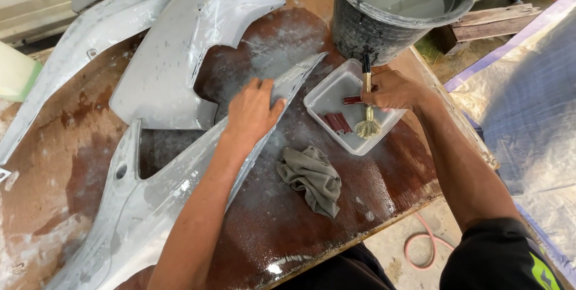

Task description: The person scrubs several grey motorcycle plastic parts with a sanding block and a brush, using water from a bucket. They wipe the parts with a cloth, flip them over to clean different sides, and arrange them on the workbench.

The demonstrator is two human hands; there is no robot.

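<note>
Fingers of the right hand (pixel 393 89) are clamped around the pale handle of a small frayed-bristle brush (pixel 367 105), which points bristles-down into a shallow clear rectangular plastic tray (pixel 324 97) near the table's right edge. Two dark red strips (pixel 337 122) lie inside the tray just beside the bristles. Fingers of the left hand (pixel 252 113) lie flat and close together, pressing on the upper edge of a long, narrow grey sanded plastic body panel (pixel 150 200) that runs diagonally from the near left corner toward the tray.

A crumpled grey-green rag (pixel 312 176) sits on the wet brown wooden table (pixel 336 218) between the panel and the near edge, just below the tray. A large black bucket of cloudy grey water (pixel 399 8) stands at the far right corner, close behind the right hand. A broad curved grey panel (pixel 180 56) lies beyond the left hand, with another long grey panel (pixel 60 74) toward the far left corner. Clear plastic sheeting (pixel 528 116) covers the ground off the right edge, and a pink hose (pixel 423 248) loops on the floor below the near edge.
</note>
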